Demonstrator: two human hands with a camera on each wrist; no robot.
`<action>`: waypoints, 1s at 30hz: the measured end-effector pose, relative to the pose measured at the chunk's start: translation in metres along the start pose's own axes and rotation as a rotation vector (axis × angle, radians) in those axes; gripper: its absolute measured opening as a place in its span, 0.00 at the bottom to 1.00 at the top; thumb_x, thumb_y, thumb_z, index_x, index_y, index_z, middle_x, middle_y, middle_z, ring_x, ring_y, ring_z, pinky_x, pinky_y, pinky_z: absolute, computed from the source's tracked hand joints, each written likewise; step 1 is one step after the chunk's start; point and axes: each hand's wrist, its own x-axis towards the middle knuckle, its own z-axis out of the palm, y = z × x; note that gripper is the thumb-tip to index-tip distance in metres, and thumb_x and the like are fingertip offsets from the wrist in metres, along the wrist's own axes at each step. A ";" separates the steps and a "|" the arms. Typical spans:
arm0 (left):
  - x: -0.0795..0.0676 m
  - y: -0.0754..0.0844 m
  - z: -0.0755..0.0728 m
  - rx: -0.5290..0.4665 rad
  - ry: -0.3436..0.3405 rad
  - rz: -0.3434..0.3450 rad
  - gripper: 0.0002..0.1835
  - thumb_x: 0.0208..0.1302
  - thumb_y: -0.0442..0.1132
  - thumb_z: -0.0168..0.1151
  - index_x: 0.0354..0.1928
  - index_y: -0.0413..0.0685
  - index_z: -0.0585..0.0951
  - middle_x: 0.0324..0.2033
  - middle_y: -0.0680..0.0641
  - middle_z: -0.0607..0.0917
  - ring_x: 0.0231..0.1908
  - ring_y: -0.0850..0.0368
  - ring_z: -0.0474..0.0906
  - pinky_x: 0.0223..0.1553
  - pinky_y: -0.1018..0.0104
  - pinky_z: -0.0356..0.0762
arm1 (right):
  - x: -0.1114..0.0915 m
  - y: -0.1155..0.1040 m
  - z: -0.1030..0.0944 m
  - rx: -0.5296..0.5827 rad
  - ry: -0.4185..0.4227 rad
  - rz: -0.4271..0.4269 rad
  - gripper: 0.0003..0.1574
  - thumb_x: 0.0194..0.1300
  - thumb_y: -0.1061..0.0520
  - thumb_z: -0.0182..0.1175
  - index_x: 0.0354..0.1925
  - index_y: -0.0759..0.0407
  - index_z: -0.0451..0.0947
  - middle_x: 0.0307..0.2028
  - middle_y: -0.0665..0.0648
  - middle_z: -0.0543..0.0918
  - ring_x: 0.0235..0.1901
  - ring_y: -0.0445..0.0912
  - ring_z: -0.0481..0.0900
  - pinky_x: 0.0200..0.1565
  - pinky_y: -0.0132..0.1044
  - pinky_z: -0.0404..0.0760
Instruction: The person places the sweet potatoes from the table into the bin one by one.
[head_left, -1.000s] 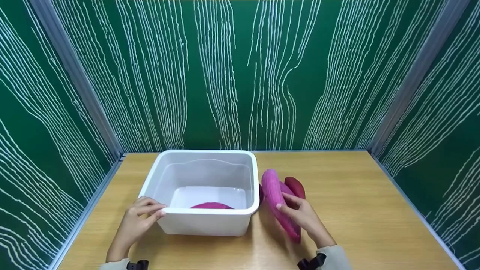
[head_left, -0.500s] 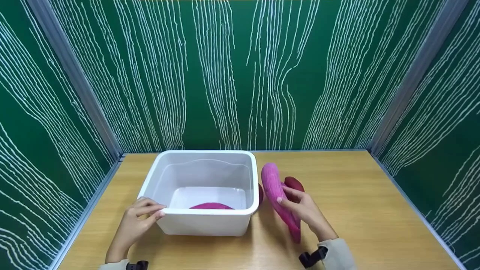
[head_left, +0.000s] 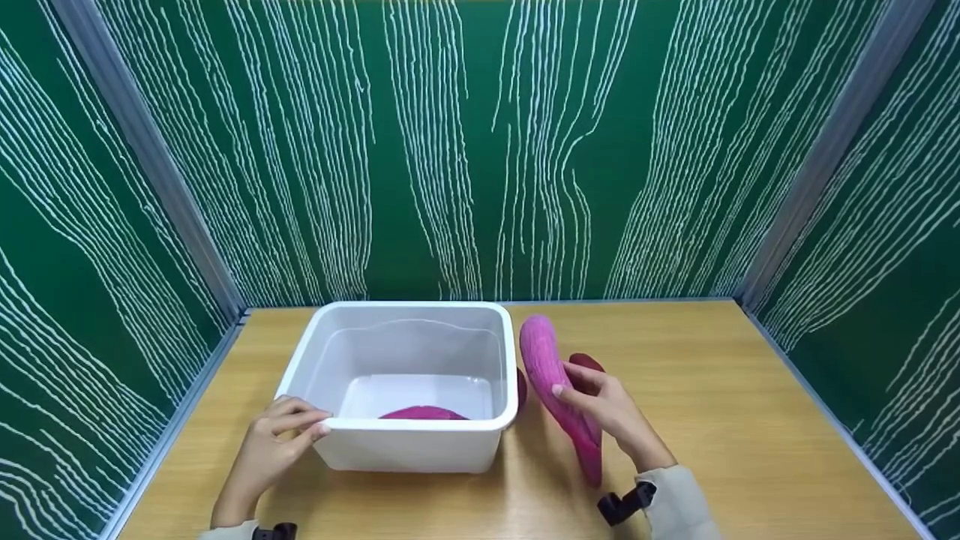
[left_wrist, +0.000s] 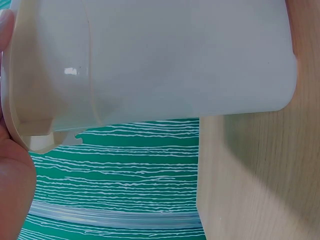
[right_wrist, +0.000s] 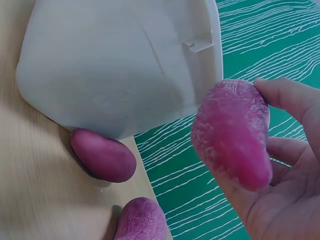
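Observation:
My right hand holds a long pink sweet potato between thumb and fingers, to the right of a white plastic bin. In the right wrist view this sweet potato is raised off the table, with whitish rough skin and a smooth tapered end. With thumb and fingers, my left hand pinches the bin's near left rim. Inside the bin lies a magenta sweet potato, partly hidden by the front wall. A wrinkled pink one shows on the table below the right hand.
A dark, smooth sweet potato lies against the bin's right side. Behind the right hand's fingers a red one is partly covered. Green panels with white lines stand around the wooden table on the back and sides.
My right hand has moved slightly up and away from me, lifting the pink sweet potato so its far end sits higher in the view. The left hand and the bin stay put.

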 end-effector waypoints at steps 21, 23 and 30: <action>-0.002 -0.008 0.002 0.000 0.006 -0.089 0.11 0.44 0.19 0.73 0.29 0.39 0.88 0.28 0.53 0.84 0.33 0.60 0.74 0.40 0.79 0.68 | 0.006 -0.018 -0.002 0.014 -0.040 -0.048 0.35 0.65 0.53 0.65 0.65 0.65 0.70 0.59 0.65 0.76 0.56 0.53 0.75 0.56 0.43 0.72; -0.002 -0.011 0.003 0.004 0.009 -0.098 0.11 0.44 0.20 0.73 0.29 0.40 0.88 0.28 0.53 0.84 0.33 0.59 0.74 0.41 0.79 0.68 | 0.008 -0.018 -0.001 0.015 -0.045 -0.048 0.35 0.65 0.52 0.65 0.65 0.66 0.69 0.59 0.65 0.76 0.56 0.53 0.75 0.57 0.44 0.72; -0.003 -0.022 0.005 0.018 0.005 -0.135 0.10 0.45 0.20 0.73 0.30 0.39 0.88 0.28 0.54 0.84 0.34 0.59 0.75 0.41 0.79 0.69 | 0.011 -0.023 0.000 0.010 -0.054 -0.059 0.37 0.63 0.50 0.67 0.64 0.66 0.70 0.57 0.64 0.77 0.55 0.52 0.76 0.56 0.45 0.73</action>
